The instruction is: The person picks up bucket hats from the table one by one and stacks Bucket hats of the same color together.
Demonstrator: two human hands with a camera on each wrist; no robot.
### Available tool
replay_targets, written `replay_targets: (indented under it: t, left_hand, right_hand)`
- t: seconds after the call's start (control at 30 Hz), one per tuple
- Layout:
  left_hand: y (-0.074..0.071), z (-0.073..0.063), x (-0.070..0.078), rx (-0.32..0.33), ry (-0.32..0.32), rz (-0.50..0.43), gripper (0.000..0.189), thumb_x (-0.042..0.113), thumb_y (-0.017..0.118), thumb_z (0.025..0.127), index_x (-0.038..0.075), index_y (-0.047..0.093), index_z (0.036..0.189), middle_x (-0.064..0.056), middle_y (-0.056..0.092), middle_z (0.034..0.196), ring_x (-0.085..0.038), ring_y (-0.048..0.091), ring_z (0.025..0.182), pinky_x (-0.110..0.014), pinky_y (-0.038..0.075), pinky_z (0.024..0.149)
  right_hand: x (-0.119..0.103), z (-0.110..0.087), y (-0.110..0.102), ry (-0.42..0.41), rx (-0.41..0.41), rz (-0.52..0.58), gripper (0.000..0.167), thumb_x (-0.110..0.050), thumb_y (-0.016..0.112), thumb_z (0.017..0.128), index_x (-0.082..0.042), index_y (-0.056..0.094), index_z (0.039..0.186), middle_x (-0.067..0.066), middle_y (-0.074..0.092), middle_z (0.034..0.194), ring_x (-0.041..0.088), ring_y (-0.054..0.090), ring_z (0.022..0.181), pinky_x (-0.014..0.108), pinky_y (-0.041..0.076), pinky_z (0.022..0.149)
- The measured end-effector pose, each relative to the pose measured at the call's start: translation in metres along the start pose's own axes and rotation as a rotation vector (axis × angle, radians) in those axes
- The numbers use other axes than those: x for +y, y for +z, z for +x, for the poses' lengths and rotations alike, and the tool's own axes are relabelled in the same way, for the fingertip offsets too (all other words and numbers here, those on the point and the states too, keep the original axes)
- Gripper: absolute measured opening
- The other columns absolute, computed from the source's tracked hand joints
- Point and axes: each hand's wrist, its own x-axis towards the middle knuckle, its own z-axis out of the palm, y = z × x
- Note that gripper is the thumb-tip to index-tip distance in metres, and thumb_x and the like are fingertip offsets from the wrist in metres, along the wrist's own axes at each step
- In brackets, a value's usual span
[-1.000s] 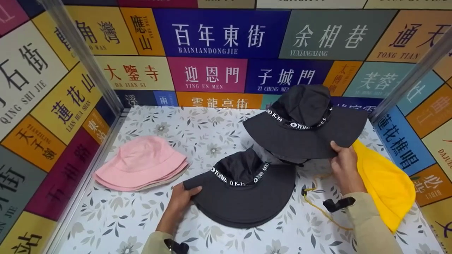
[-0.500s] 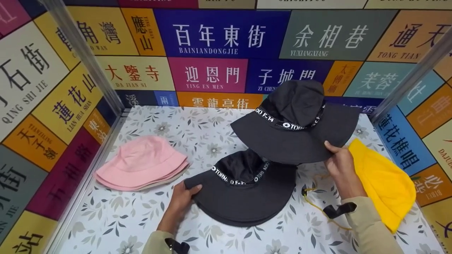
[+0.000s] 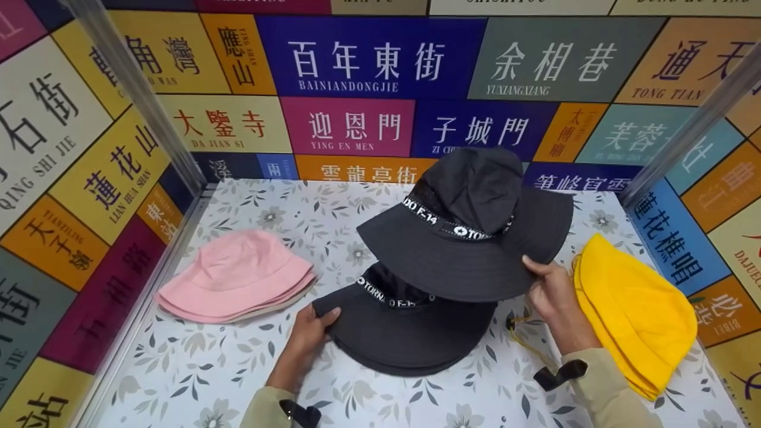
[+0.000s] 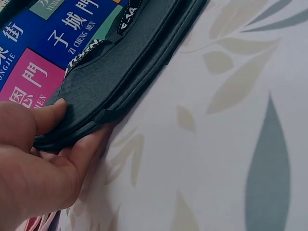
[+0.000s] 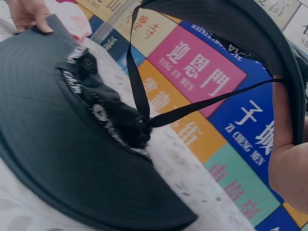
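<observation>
My left hand [image 3: 310,330] grips the left end of the brim of a lower black bucket hat [image 3: 410,336], thumb on top and fingers beneath. Its edge looks doubled, as of stacked brims [image 4: 103,115] in the left wrist view. My right hand [image 3: 556,297] pinches the right brim edge of another black bucket hat [image 3: 446,255], held tilted over the lower one and covering much of its crown. Both carry white-lettered bands. In the right wrist view a black chin strap [image 5: 207,102] hangs under the raised hat, above the lower hat's brim [image 5: 62,144].
Stacked pink bucket hats [image 3: 238,267] lie at the left of the flower-patterned table [image 3: 196,368]. Yellow hats [image 3: 642,315] lie at the right, beside my right forearm, near a yellow cord [image 3: 529,342]. Sign-printed panels [image 3: 362,59] wall the back and sides.
My right hand has brought the upper black hat left and lower, so it now overlaps the lower hat's crown. The yellow hats show more fully. My left hand keeps its grip.
</observation>
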Motion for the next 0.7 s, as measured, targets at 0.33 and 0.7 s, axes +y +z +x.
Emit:
replay_targets:
  t: [0.33,0.7]
  left_hand:
    - [0.006,0.002,0.001,-0.007,-0.007,-0.044,0.034,0.018,0.068,0.095,-0.004,0.059,0.120,0.001,0.064,0.079,-0.010,0.062,0.067,-0.024,0.051,0.061]
    - [0.007,0.002,0.000,-0.042,0.006,-0.094,0.035,0.012,0.055,0.100,-0.007,0.053,0.130,-0.003,0.071,0.094,-0.012,0.070,0.081,-0.028,0.060,0.073]
  right_hand:
    - [0.038,-0.011,-0.007,0.105,0.114,-0.082,0.033,0.013,0.039,0.099,-0.008,0.044,0.124,0.001,0.069,0.113,0.014,0.069,0.103,0.026,0.057,0.091]
    - [0.073,-0.023,-0.017,0.183,0.159,-0.178,0.039,0.018,0.037,0.092,-0.007,0.049,0.119,-0.002,0.066,0.114,0.012,0.067,0.104,0.027,0.055,0.092]
